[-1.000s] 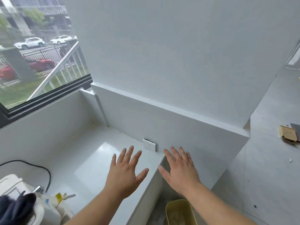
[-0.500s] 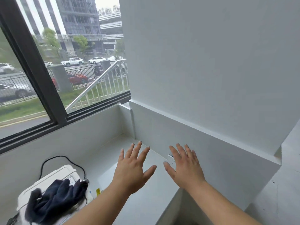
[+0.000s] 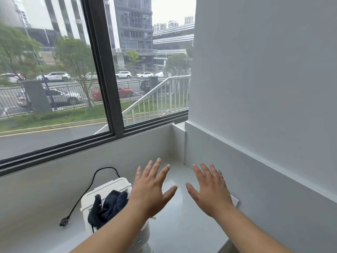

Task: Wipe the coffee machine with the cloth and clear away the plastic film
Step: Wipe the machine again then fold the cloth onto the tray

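A white coffee machine (image 3: 109,187) stands on the grey counter (image 3: 182,230) at the lower left, partly hidden behind my left forearm. A dark blue cloth (image 3: 107,207) lies bunched on its top. My left hand (image 3: 151,190) hovers just right of the machine, fingers spread, holding nothing. My right hand (image 3: 209,190) floats beside it over the counter, also spread and empty. I cannot make out any plastic film on the machine.
The machine's black power cord (image 3: 82,198) loops up the low wall and ends in a plug (image 3: 64,220) lying on the counter. A wall socket (image 3: 235,201) peeks out behind my right hand. A large window (image 3: 73,88) rises behind; a white wall closes the right side.
The view has swung left and up, bringing the machine and cloth toward the middle. Both hands stay raised and spread, holding nothing.
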Available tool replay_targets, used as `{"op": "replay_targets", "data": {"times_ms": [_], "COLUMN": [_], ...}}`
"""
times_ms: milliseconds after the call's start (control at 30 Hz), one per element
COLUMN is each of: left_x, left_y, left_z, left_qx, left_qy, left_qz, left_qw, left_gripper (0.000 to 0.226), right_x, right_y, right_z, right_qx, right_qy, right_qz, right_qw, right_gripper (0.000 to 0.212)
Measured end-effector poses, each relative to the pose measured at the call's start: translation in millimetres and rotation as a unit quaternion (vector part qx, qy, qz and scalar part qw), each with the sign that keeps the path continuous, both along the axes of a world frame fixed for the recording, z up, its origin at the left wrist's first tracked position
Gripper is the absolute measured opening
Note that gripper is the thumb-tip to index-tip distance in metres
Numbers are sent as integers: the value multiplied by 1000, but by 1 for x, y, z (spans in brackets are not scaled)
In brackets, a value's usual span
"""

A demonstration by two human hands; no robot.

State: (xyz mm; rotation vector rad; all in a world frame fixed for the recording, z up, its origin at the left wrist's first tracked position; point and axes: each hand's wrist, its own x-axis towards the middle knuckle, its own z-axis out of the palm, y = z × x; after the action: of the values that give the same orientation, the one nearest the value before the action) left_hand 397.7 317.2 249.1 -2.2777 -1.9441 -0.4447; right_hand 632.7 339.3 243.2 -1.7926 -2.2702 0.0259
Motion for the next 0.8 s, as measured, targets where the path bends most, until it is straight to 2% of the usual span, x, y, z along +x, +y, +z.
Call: {"op": "replay_targets", "data": {"times_ms": [533,800], "left_x": [-136,-175], "left_y": [-54,-76], "left_z": [-16,-32], "left_qx": [-25,-56], "left_qy": [-6,-10], "left_qz": [109,114], "left_qw": [994,992], "left_gripper": [87,92], "right_x": [-145,-191], "right_y": [-11,-25], "right_z": [-7,-17], "right_qx": [5,-7], "right_qy": [-2,-13], "right_qz": [96,132], "right_qw": [995,991], "right_gripper": [85,82]}}
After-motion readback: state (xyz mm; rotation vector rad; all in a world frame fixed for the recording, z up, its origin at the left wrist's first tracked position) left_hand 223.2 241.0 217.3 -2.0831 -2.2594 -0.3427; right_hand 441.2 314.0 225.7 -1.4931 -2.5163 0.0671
